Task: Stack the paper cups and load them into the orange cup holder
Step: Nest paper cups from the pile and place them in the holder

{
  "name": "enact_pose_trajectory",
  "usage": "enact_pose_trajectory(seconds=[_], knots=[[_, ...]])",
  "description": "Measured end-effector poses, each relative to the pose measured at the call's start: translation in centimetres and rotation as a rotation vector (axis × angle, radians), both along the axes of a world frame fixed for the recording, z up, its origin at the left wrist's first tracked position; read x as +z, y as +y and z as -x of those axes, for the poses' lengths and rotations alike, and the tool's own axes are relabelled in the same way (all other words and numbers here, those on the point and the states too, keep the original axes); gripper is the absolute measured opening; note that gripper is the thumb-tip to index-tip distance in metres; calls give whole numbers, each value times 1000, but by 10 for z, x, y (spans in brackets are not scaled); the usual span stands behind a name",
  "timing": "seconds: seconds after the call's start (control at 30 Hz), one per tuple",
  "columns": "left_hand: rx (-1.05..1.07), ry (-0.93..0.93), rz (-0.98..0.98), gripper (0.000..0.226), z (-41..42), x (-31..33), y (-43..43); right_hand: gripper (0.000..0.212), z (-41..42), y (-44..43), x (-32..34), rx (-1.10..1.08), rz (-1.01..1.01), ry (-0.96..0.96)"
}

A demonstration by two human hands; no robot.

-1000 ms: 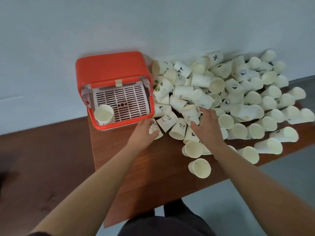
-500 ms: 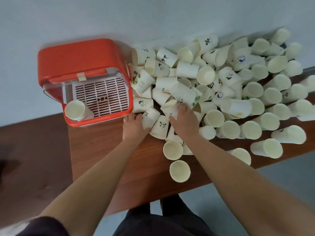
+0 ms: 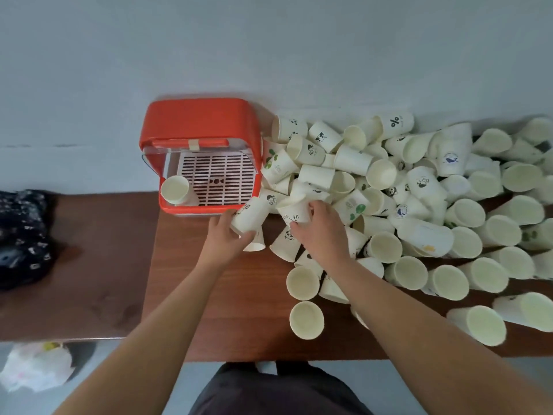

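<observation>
Left hand point(image 3: 224, 235) gripped tilted cup point(image 3: 250, 217), right hand point(image 3: 320, 232) gripped Hi-print cup point(image 3: 294, 209), beside orange holder point(image 3: 197, 118). Cup heap point(image 3: 419, 190) crowded desk point(image 3: 239, 295), cut off right. Dark cloth point(image 3: 21, 235), plastic bag point(image 3: 33, 366) left.

cup holder point(image 3: 199, 124) left of cups point(image 3: 419, 205)

The cup pile point(image 3: 425, 235) spills off the right edge; the left edge slices through that dark patterned cloth point(image 3: 24, 235).

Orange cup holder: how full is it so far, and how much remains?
Barely begun. A lone cup sits in the orange cup holder. The left hand grips a tilted cup, the right hand a Hi-printed cup. The big heap of cups on the table remains.
</observation>
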State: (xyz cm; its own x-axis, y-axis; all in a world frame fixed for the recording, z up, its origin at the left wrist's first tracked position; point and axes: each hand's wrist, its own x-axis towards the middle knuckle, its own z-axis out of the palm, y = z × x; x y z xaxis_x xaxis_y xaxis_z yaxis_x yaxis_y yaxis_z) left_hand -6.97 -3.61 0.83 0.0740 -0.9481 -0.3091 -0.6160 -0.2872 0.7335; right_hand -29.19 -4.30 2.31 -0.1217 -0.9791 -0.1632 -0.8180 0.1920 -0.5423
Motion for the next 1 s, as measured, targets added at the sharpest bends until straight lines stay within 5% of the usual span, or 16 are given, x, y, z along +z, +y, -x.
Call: enact_pose_trajectory(seconds=[0.2, 0.47, 0.67, 1.0], knots=[[250, 147, 41, 74, -59, 31, 6, 54, -36, -28, 31, 45, -33, -345], [541, 43, 214, 62, -141, 56, -16, 42, -93, -38, 39, 85, -143, -578], [325, -170, 206, 66, -163, 47, -64, 49, -126, -56, 34, 62, -166, -632], [116, -202, 257, 71, -168, 14, -108, 51, -176, -88, 20, 27, -154, -631]])
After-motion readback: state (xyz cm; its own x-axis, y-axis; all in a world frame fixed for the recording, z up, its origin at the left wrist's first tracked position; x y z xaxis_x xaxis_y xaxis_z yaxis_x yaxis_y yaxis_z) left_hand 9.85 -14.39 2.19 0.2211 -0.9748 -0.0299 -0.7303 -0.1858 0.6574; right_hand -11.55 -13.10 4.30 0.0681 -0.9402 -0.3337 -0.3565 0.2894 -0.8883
